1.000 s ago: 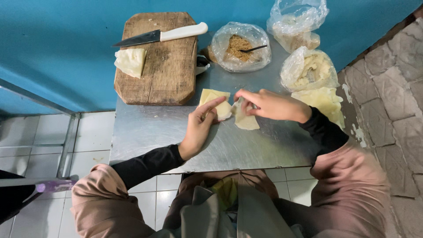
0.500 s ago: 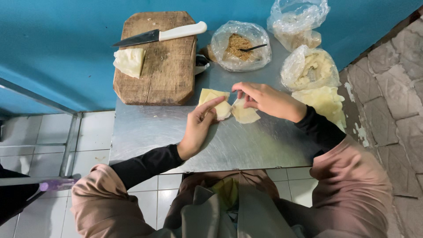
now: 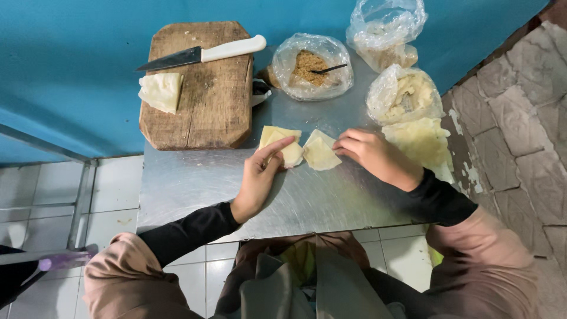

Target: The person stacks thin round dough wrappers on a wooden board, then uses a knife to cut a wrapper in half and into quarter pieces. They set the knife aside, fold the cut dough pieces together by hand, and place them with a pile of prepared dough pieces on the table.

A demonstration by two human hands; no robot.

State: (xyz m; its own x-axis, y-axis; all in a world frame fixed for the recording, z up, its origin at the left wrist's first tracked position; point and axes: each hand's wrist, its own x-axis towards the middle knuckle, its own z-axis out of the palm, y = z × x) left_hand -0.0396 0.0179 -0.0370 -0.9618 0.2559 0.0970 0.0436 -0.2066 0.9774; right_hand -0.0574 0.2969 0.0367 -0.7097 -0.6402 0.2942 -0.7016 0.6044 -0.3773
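**Two grips, two wrappers, side by side**

Left grip [image 3: 260,177] lies flat and spread, forefinger and thumb stretched forward so the fingertips press on the near edge of the left wrapper [image 3: 282,145]; nothing is pinched, it is held down. Right grip [image 3: 372,155] has its fingers drawn loosely together, tips resting at the right edge of the folded wrapper [image 3: 321,152]; whether they pinch the edge or only touch it I cannot tell.

Both wrappers lie on the bare metal surface [image 3: 195,189], at its middle, touching or nearly touching each other at one corner. The left one is a pale square lying roughly flat, directly ahead of the left fingertips. The folded one is a triangle-like shape, its point toward the far side and its broad edge toward the person; it lies to the left of the right hand, between the two hands. The right hand is nearer to it, the left hand nearer to the flat square.

Farther out, a stack of sheets [image 3: 422,142] sits just beside the right wrist. Beyond are three plastic bags: one with brown filling [image 3: 310,65] and a dark utensil in it, and two with pale contents [image 3: 404,94] [image 3: 384,29]. To the far left stands a board [image 3: 198,100] carrying a knife [image 3: 204,54] and a pale folded piece [image 3: 160,91].
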